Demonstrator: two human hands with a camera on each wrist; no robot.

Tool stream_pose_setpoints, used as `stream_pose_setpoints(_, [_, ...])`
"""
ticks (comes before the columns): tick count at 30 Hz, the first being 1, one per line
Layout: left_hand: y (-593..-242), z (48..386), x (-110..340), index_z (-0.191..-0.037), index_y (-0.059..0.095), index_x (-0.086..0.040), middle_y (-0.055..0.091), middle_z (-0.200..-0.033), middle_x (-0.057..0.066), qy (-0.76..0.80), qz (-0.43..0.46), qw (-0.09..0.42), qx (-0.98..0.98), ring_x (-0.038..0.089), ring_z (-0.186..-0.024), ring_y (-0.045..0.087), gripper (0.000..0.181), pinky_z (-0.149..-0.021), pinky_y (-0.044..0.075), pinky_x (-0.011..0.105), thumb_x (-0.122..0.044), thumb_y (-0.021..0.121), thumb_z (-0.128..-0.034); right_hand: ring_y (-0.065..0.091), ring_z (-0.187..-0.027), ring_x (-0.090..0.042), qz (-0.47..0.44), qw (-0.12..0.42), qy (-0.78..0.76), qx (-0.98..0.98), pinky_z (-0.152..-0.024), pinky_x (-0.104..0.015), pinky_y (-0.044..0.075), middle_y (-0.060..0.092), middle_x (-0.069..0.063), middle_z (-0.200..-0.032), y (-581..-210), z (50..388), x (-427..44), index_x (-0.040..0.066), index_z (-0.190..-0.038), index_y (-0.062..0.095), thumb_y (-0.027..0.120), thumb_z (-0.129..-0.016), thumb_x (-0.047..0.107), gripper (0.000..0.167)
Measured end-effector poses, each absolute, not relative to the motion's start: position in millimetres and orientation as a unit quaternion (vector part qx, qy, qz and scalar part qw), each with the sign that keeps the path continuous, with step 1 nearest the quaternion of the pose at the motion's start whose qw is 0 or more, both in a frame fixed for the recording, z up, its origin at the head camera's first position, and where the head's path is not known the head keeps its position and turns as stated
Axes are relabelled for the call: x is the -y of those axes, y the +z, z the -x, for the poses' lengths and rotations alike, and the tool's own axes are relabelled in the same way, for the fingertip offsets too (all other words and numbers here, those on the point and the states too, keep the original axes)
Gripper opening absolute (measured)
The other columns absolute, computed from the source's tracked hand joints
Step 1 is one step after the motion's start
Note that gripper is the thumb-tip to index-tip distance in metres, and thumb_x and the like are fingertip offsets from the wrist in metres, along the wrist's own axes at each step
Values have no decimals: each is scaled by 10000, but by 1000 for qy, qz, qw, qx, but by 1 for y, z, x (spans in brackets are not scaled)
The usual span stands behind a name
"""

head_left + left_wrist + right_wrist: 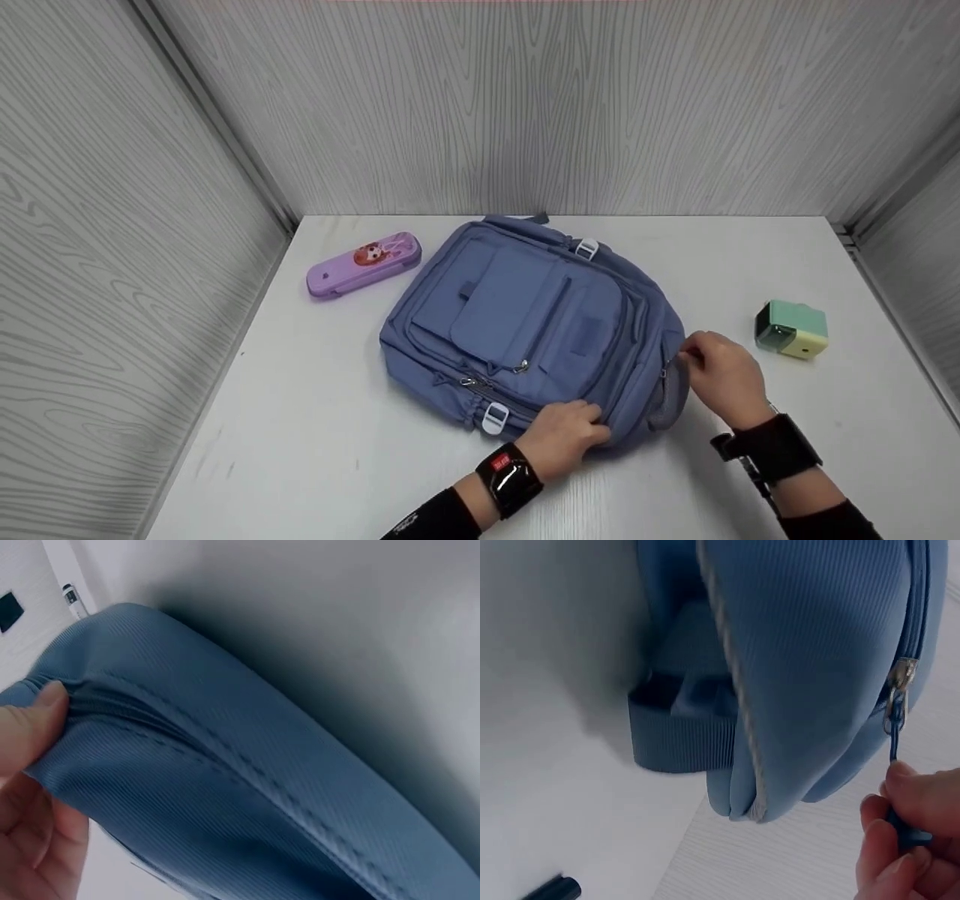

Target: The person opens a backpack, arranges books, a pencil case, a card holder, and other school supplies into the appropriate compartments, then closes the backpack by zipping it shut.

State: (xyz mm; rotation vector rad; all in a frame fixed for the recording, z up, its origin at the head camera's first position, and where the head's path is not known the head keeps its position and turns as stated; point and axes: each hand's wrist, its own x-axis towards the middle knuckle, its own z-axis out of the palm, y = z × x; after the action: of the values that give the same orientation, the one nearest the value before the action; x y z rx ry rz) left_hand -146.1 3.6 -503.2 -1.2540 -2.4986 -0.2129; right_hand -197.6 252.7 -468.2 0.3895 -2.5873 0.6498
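A blue backpack [517, 322] lies front side up on the white table. At its near edge my left hand [562, 439] grips the fabric. In the left wrist view the thumb and fingers of that left hand [45, 832] pinch a fold of the bag beside a seam. My right hand [724, 375] is at the bag's right end. Seen from the right wrist, the right hand [915, 836] pinches the corded pull of a metal zipper slider [902, 675]. Below the zipper hangs a webbing loop [682, 739]. The inside of the bag is hidden.
A purple pencil case [364, 264] with a cartoon picture lies left of the bag. Right of my right hand stands a small green and yellow box [795, 328] with a dark see-through part. Wood-grain panels [480, 105] enclose the table's back and sides.
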Motion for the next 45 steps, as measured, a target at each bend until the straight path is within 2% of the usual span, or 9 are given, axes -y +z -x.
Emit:
stream_pose_setpoints(3, [-504, 144, 1, -840, 748, -263, 579, -774, -91, -79, 451, 172, 872, 47, -662, 502, 248, -534, 261, 124, -46, 693, -734, 640, -666, -281, -147, 205, 226, 941, -588, -447, 494, 677, -132, -766, -466, 206, -254, 21, -796, 650, 728, -754, -59, 119])
stream_pose_setpoints(10, [-505, 141, 9, -786, 715, -250, 555, -762, -94, -82, 467, 186, 860, 42, -667, 486, 225, -555, 294, 121, -41, 688, -707, 641, -666, -309, -148, 185, 215, 947, -577, -474, 497, 678, -129, -779, -462, 224, -255, 19, -801, 654, 698, -773, -33, 74])
stream_pose_setpoints(17, [-509, 140, 21, -709, 651, -225, 520, -725, -75, -109, 487, 202, 843, 53, -632, 465, 202, -533, 210, 137, -25, 674, -711, 621, -640, -312, -144, 186, 217, 947, -555, -471, 476, 659, -133, -751, -459, 236, -259, 22, -786, 647, 687, -790, -44, 77])
stream_pose_setpoints(24, [-509, 140, 34, -709, 636, -229, 533, -750, -90, -108, 495, 207, 837, 45, -666, 500, 213, -556, 361, 127, -18, 669, -709, 643, -658, -338, -123, 183, 218, 951, -545, -480, 474, 679, -146, -774, -457, 239, -266, 24, -812, 660, 710, -815, 2, 54])
stream_pose_setpoints(28, [-509, 142, 40, -688, 610, -218, 548, -766, -90, -113, 495, 201, 838, 55, -673, 514, 223, -560, 400, 148, 1, 649, -696, 625, -648, -292, -115, 172, 222, 953, -525, -406, 442, 677, -133, -760, -456, 232, -270, 32, -810, 664, 715, -822, 12, 56])
stream_pose_setpoints(32, [-507, 143, 49, -664, 579, -194, 564, -784, -84, -130, 495, 189, 838, 66, -676, 504, 251, -571, 411, 165, 55, 601, -665, 593, -623, -229, -126, 189, 226, 947, -528, -333, 406, 676, -118, -736, -454, 215, -274, 32, -798, 670, 732, -809, 5, 69])
stream_pose_setpoints(40, [-505, 147, 72, -629, 538, -177, 556, -772, -80, -122, 477, 184, 851, 78, -665, 440, 283, -562, 314, 144, 101, 554, -586, 503, -593, -108, -118, 194, 229, 947, -516, -282, 379, 634, -48, -696, -453, 181, -271, 67, -781, 669, 753, -796, 3, 106])
stream_pose_setpoints(45, [-503, 154, 93, -661, 581, -162, 606, -813, -52, -130, 462, 177, 860, 109, -687, 503, 287, -589, 407, 207, 123, 578, -626, 447, -585, -54, -123, 180, 226, 949, -519, -257, 361, 623, -20, -698, -455, 165, -263, 84, -786, 664, 766, -781, 1, 131])
